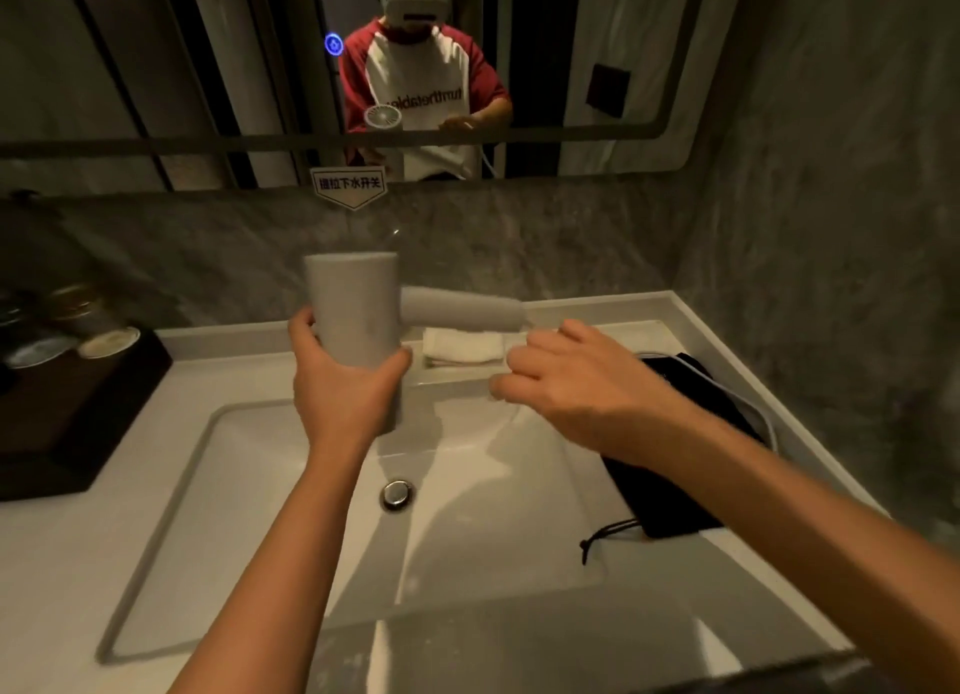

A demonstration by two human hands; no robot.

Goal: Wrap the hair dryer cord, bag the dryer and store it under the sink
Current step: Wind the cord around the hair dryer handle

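Note:
My left hand (340,381) grips the barrel of a grey hair dryer (358,309) held upright above the sink, its handle pointing right. My right hand (571,381) hovers just below the handle's end with fingers curled; blur hides whether it pinches the cord. The white cord (748,402) runs over a black drawstring bag (670,491) that lies flat on the counter at the right.
A white sink basin (260,511) with a metal drain (397,493) lies below. A folded white towel (462,345) sits behind it. A dark tray (67,413) with dishes stands at the left. A mirror (156,70) covers the wall ahead.

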